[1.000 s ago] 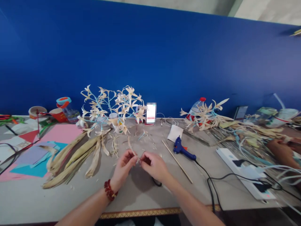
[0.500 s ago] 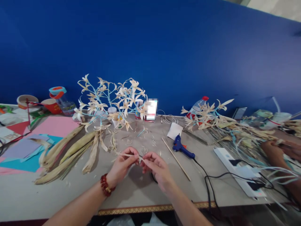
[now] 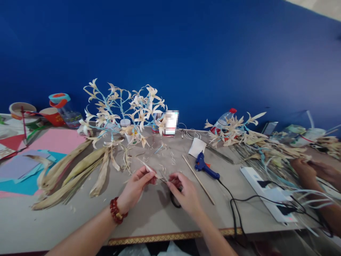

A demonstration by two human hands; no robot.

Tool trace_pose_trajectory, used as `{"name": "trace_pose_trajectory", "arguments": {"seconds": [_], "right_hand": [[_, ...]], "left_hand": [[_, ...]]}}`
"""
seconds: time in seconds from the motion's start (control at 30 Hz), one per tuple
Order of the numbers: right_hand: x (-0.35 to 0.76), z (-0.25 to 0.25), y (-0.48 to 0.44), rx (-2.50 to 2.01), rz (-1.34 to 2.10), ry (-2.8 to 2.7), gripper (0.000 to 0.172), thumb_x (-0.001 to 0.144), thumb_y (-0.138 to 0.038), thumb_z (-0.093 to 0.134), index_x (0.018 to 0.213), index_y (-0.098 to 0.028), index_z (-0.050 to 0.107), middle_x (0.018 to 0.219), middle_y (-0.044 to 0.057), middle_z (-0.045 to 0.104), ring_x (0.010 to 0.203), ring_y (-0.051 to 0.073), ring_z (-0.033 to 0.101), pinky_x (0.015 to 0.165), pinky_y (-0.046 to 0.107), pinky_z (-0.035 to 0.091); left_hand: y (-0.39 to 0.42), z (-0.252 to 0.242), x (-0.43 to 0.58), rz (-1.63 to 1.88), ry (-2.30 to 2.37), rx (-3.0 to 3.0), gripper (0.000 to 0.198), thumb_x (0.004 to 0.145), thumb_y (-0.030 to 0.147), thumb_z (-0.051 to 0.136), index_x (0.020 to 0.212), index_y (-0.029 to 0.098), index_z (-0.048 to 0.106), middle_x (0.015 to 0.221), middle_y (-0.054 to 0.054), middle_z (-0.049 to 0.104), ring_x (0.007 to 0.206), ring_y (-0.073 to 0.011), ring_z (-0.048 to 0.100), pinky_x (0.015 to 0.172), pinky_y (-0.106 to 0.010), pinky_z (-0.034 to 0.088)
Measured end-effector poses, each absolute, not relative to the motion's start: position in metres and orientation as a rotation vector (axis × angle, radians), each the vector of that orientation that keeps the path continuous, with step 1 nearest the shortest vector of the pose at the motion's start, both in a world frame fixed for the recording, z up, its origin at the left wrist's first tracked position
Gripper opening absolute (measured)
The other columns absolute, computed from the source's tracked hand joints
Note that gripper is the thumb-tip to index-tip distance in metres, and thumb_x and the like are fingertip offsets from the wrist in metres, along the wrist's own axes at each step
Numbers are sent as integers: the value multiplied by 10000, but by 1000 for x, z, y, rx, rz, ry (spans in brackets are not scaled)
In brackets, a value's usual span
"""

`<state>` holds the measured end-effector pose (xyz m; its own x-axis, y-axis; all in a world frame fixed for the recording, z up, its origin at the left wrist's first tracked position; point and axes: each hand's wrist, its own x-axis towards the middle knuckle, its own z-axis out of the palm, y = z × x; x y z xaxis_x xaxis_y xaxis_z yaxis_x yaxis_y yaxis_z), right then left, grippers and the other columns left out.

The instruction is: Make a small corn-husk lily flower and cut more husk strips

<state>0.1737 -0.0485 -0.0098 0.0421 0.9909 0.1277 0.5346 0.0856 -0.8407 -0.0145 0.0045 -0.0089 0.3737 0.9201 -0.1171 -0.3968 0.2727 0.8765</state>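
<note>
Between the thumb and fingers of my left hand [image 3: 140, 186] is a pale strip of corn husk [image 3: 145, 165], its narrow end sticking up to the left. My right hand [image 3: 183, 193] is closed on a pair of scissors [image 3: 176, 200]; a black handle loop hangs below the fingers and the thin blades point at the strip. The blade tips lie close to the left fingertips; I cannot tell whether they touch the husk. Dried corn husks [image 3: 80, 170] lie to the left of my hands. Behind them stand husk flowers [image 3: 144, 110] on light-blue stems.
Right of my hands are a wooden stick [image 3: 198, 180], a blue glue gun [image 3: 206, 167] with a black cord, and a white power strip [image 3: 266, 193]. Coloured paper [image 3: 58, 140] lies left. Another person's hands [image 3: 306, 170] work among husks at far right. A blue wall rises behind.
My hands have moved apart slightly, the right one rightward. The scissors' handle loop and blades now show more clearly, and the husk strip tilts more steeply upward.
</note>
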Motion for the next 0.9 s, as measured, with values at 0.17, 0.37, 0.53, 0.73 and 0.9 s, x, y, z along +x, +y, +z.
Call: {"name": "trace_pose_trajectory", "arguments": {"seconds": [0.17, 0.37, 0.53, 0.73, 0.9], "right_hand": [[202, -10, -70, -1811, 208, -2062, 255, 768, -328, 698, 970, -209, 597, 977, 95, 624, 921, 300, 567, 804, 418, 446], [201, -9, -77, -1905, 153, -2210, 63, 823, -218, 599, 886, -218, 599, 987, 84, 612, 902, 267, 585, 749, 360, 466], [211, -10, -76, -1947, 346, -2073, 59, 809, -210, 578, 861, -227, 597, 863, 50, 660, 749, 232, 634, 637, 320, 453], [225, -18, -75, -1608, 1290, -1384, 252, 796, -450, 601, 810, -236, 469, 656, -27, 604, 429, 112, 499, 389, 214, 384], [202, -16, -81, -1336, 1625, -1156, 453, 705, -577, 657, 796, -224, 389, 669, -29, 609, 395, 63, 456, 396, 185, 356]], "left_hand": [[6, -14, -15, 967, 650, 797, 121, 782, 280, 687, 773, 169, 640, 721, -9, 636, 648, -115, 569, 668, -247, 459], [6, -17, -16, 962, 646, 773, 122, 767, 266, 699, 768, 154, 649, 717, -20, 653, 644, -120, 588, 665, -253, 470], [8, -14, -18, 986, 675, 767, 132, 761, 274, 708, 756, 158, 645, 723, -22, 672, 650, -119, 594, 665, -251, 475], [8, -7, -20, 1009, 590, 667, 128, 769, 251, 711, 747, 153, 632, 723, -26, 669, 649, -114, 594, 653, -246, 480], [10, -2, -21, 1012, 529, 569, 97, 787, 203, 696, 768, 140, 624, 714, -34, 664, 637, -109, 593, 633, -237, 483]]}}
